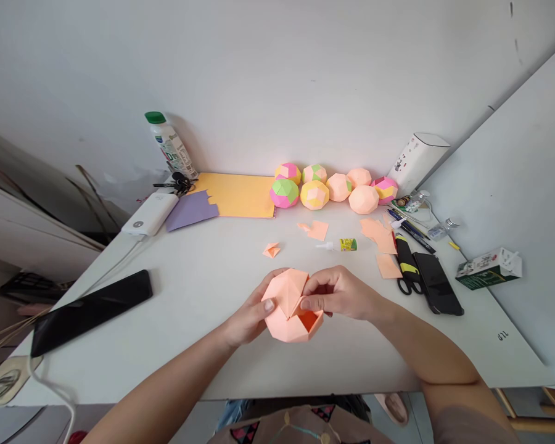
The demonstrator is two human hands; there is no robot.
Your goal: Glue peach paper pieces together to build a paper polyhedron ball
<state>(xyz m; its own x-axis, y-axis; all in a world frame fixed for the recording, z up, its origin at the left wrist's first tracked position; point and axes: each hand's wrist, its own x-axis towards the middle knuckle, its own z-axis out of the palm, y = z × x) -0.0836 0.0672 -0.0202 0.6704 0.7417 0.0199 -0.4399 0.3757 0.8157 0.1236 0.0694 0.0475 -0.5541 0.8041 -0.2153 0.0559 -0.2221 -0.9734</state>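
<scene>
Over the front middle of the white table [203, 271] I hold a part-built peach paper ball [290, 311] with an opening on its right side. My left hand [247, 320] cups its left side, thumb pressed on a top flap. My right hand [337, 293] pinches the flap at the opening from the right. Both hands are closed on the paper. A small folded peach unit [271, 250] lies just beyond the ball, and a small glue bottle [340, 245] lies on its side further right.
Several finished paper balls [333, 188] line the back wall beside yellow paper [238, 194] and purple paper [192, 211]. Peach paper scraps [380, 237], scissors [407, 268], pens and a phone [437, 283] lie right. A black phone [90, 311], power bank [150, 214], keys and bottle [171, 145] sit left.
</scene>
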